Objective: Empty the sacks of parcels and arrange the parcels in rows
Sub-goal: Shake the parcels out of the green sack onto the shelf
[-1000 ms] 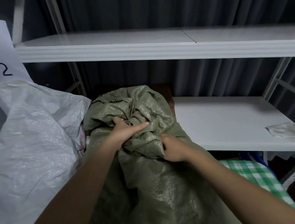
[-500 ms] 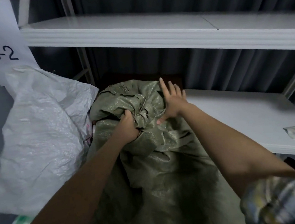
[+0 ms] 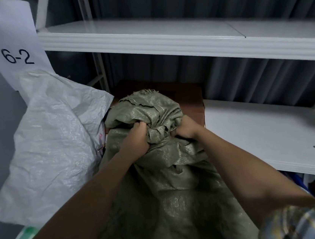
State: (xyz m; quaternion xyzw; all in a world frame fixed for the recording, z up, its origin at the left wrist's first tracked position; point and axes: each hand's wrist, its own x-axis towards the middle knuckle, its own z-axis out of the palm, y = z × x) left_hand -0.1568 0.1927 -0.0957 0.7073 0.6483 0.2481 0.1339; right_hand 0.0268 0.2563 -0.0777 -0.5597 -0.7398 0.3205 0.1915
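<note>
My left hand is fisted tight in the bunched neck of the olive-green woven plastic sack. My right hand clenches the same gathered cloth, fingers buried in its folds.

A single wide-angle view is taken from the head of the person, aimed forward and steeply down along both forearms. The green sack is seen at close range, filling the lower centre. White shelves are faced squarely ahead, bent by the lens. The far right edge is cropped and dim, perhaps holding clutter.
</note>
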